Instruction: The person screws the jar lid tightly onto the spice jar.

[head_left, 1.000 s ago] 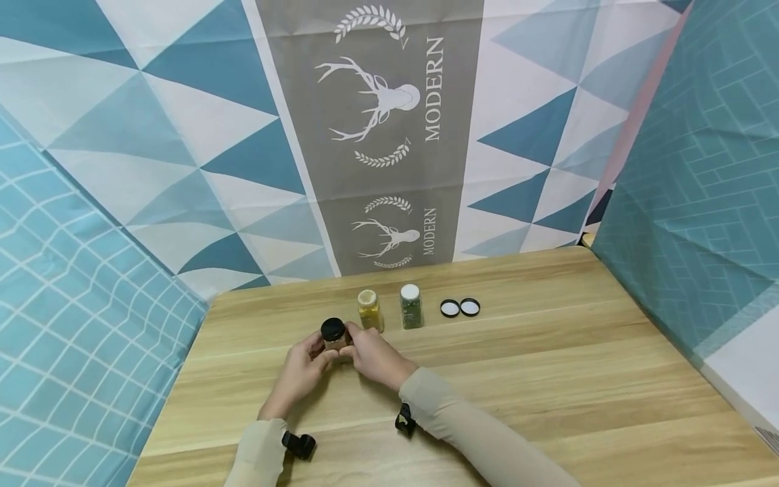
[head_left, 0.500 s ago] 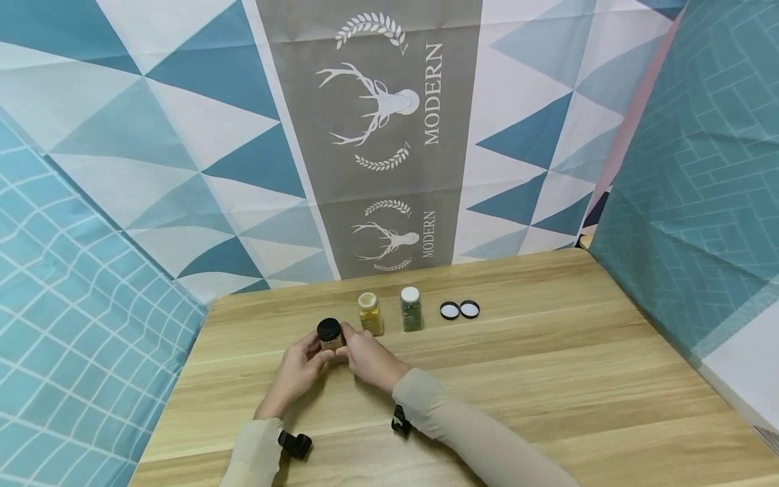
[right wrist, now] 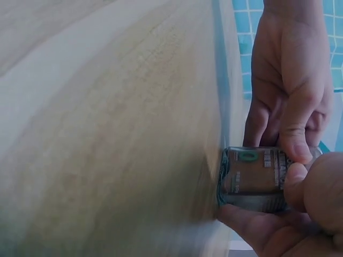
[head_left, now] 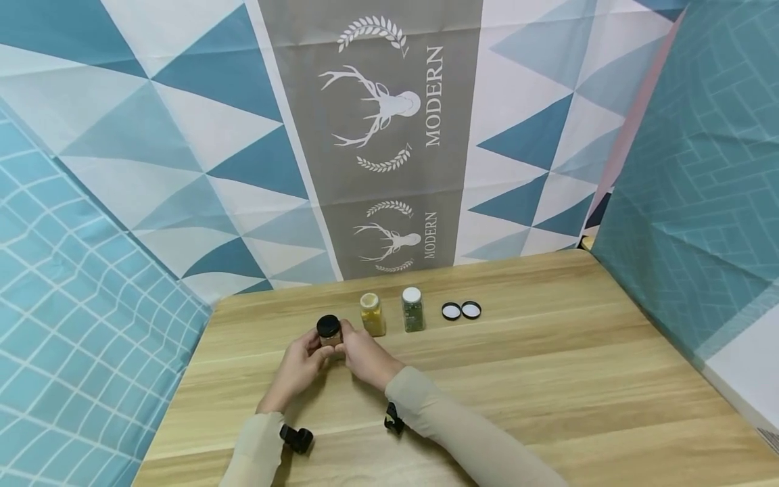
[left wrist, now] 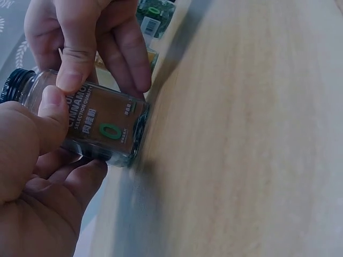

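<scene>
A small glass cinnamon jar point(left wrist: 107, 120) with a brown label and a black lid point(head_left: 328, 326) stands upright between both hands. From the left side, my left hand point(head_left: 298, 368) grips it, its thumb pressed on the label near the shoulder. My right hand point(head_left: 370, 356) grips the other side, and the two thumbs meet on the front in the left wrist view. The jar's base is at or just above the tabletop; I cannot tell whether it touches. Just beyond the right hand is a jar of yellow contents point(head_left: 372, 316) with no black lid on it.
A jar of green contents point(head_left: 413, 312) with a white top stands right of the yellow one. Two black-rimmed lids point(head_left: 460, 310) lie white side up further right. The wooden table point(head_left: 517, 379) meets patterned cloth walls at the back and sides.
Both hands and the cinnamon jar have shifted slightly left, away from the yellow jar. The right forearm has followed leftward. Both hands keep their grip.
</scene>
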Available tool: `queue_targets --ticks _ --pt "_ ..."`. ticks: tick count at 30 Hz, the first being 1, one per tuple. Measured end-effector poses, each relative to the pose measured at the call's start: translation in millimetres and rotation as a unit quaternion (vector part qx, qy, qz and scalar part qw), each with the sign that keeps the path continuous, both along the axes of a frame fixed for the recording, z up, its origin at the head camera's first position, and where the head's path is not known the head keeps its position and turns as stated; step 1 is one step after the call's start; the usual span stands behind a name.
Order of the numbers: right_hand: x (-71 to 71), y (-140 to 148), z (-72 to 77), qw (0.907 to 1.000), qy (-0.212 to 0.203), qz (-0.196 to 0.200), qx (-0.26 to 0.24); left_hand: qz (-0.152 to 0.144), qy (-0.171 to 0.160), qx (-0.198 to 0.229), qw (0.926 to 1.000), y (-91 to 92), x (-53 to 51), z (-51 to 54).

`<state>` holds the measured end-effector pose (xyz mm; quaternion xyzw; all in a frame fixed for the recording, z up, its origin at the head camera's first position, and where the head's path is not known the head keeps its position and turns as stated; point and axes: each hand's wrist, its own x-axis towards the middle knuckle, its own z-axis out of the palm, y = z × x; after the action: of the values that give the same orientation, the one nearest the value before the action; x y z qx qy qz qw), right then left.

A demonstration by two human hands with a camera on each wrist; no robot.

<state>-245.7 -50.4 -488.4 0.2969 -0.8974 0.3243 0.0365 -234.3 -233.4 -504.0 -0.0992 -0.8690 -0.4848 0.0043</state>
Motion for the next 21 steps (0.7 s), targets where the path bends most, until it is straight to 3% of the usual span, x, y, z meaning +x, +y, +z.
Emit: queue_targets --ticks 4,15,21 --pt "-1.3 -4 -1.8 0.9999 -0.012 -0.011 0.002 0.013 0.007 -0.005 0.9999 0.3 -2.2 -1.6" --pt "-1.2 -6 -6.2 0.9968 -0.028 -0.074 0.015 0.012 0.037 -0.01 0.9992 10.5 -9.3 -1.5" --pt "0.0 -9 -10.1 0.9963 -0.04 -0.073 0.022 0.028 0.043 -0.011 0.9986 9.7 -6.2 -1.1"
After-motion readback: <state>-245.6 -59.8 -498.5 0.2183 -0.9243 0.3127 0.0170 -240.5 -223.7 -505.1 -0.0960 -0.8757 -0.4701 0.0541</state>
